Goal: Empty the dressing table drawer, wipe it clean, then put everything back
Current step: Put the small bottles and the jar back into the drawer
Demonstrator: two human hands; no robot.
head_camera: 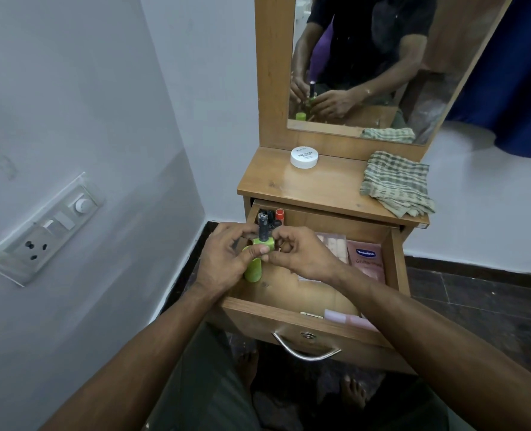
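Observation:
The wooden drawer (289, 315) of the dressing table stands pulled out. Over its left side, my left hand (223, 259) and my right hand (301, 256) both grip a small green bottle (265, 244) with a tall dark cap (262, 228). A second green bottle (253, 270) lies or stands just below it, partly behind my left thumb. In the drawer's back left corner stand small dark and red-capped items (275, 217). A pink Vaseline sachet (366, 259), pale strips (331, 244) and a pale pink tube (348, 318) lie on the right.
On the table top (289, 185) sit a white nail polish remover jar (304, 157) and a crumpled green checked cloth (396, 185). The mirror (366, 66) rises behind. A wall with a switch and socket plate (46, 228) is close on the left; a blue curtain (513, 73) hangs right.

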